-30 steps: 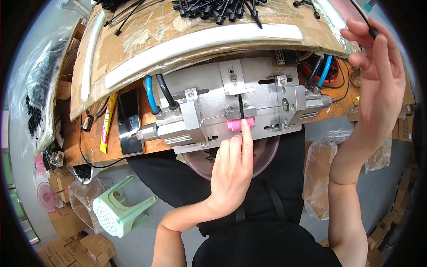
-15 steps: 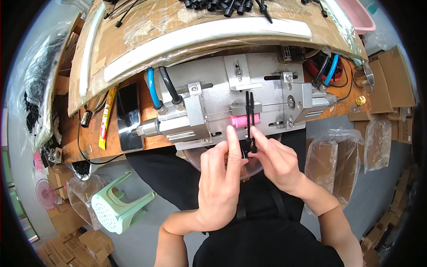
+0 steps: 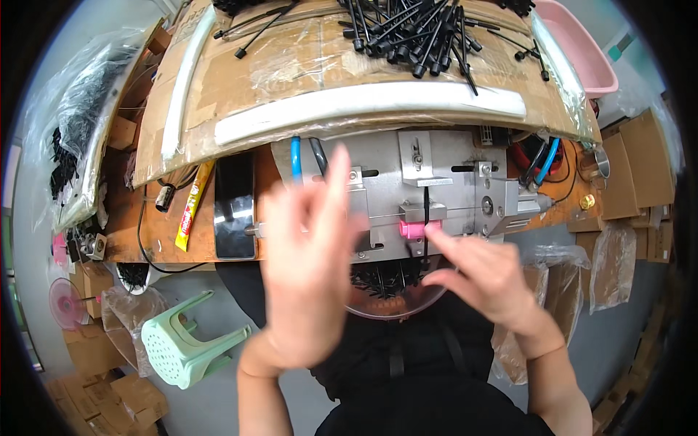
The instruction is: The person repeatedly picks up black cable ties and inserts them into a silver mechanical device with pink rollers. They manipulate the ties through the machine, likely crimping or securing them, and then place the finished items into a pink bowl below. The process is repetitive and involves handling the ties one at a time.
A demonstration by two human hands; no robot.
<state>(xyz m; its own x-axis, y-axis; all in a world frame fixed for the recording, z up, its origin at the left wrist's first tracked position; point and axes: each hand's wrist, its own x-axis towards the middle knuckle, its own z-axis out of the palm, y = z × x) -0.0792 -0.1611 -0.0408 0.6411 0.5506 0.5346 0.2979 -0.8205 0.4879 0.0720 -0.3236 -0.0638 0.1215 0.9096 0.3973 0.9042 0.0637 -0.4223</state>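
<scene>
— So, where is the black cable tie (image 3: 426, 211) seen?

— Upright in the metal fixture (image 3: 429, 192), its strap running down into the slot just above the pink block (image 3: 411, 229). The lower end is lost against the dark clothing.

— And the right hand (image 3: 486, 275)?

— It is held low at the front of the fixture, the index fingertip (image 3: 433, 229) laid against the pink block, right beside the tie. The other fingers are loosely curled. Whether the tie itself is pinched cannot be told; nothing is seen to be gripped.

— The left hand (image 3: 309, 269)?

— It is raised in front of the fixture's left part, fingers spread and pointing up, blurred. It is open, and nothing is held in it.

— What is found under the fixture?

— A clear round bowl (image 3: 396, 301) with black cable ties (image 3: 385, 275) lying in it, partly hidden by both hands.

— And on the bench?

— A cardboard-covered board (image 3: 291, 80) wrapped in clear film is set above the fixture, with a heap of loose black ties (image 3: 429, 29) on its far part. A blue hose (image 3: 296, 158) is plugged in at the fixture's left. A dark phone (image 3: 234, 203) and a yellow packet (image 3: 195, 205) lie to the left on the wooden top. A pink tub (image 3: 582, 51) is seen at the upper right, and a green plastic stool (image 3: 185, 349) stands on the floor at the lower left.
</scene>
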